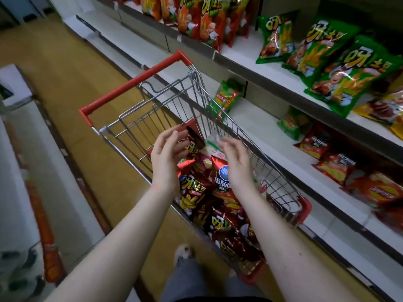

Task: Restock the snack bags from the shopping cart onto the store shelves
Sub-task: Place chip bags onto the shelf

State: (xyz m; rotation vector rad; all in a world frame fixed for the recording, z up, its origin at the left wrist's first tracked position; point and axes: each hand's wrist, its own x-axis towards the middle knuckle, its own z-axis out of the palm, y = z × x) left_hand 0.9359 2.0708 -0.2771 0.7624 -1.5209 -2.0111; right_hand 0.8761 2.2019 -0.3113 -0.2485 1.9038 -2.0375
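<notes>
Above the small wire shopping cart with red plastic trim [139,79], both bare forearms reach in from six o'clock. Its basket is piled with shiny dark-red snack bags [220,216] printed with large yellow Chinese characters; one upright red bag with a blue round logo [222,177] stands between the wrists, its white characters reading 番茄味. The left hand [168,153] hovers palm inward, fingers straight and slightly spread, holding nothing, just in front of a dark bag leaning at the cart's far end. The right hand [236,160], blurred, mirrors it with palm facing left and fingers loosely apart, empty too. At two o'clock, the white store shelves [272,114] carry green bags with yellow script [346,70] on the upper level and red chip bags lying flat [333,164] on the lower one; orange-red bags [196,16] stand at twelve o'clock. Smaller print is unreadable.
</notes>
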